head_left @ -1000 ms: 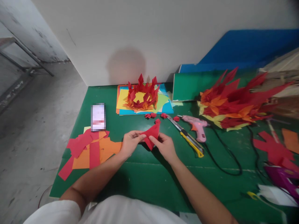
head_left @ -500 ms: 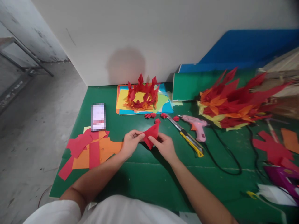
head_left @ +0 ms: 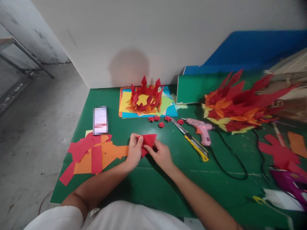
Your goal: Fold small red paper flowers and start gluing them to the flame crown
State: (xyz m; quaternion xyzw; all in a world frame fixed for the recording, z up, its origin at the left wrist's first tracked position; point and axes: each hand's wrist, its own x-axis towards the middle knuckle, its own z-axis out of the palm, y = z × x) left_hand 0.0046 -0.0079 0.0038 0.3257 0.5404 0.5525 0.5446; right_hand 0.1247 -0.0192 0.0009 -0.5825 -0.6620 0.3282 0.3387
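Observation:
A folded piece of red paper [head_left: 149, 140] is held between both hands over the front middle of the green table [head_left: 153, 188]. My left hand [head_left: 134, 150] pinches its left side, thumb on top. My right hand [head_left: 161, 156] grips the lower right part, thumb pressed on the paper and fingers behind. Just beyond lie several small folded red paper pieces [head_left: 161, 124]. Left of my left hand spreads a pile of red and orange paper strips [head_left: 97, 158]. To the right of my right hand lies a yellow utility knife [head_left: 196, 148], its blade out.
A pink glue gun [head_left: 203, 132] with a black cord lies right of the knife. A red paper crown [head_left: 144, 102] sits on coloured sheets [head_left: 124, 108] at the back. A larger flame-like paper piece [head_left: 244, 105] stands at right, a phone [head_left: 100, 120] at left, a purple tool [head_left: 287, 185] at lower right.
The red paper has turned and shifted slightly left and toward me; its point now faces right instead of up. Both hands moved with it, keeping hold.

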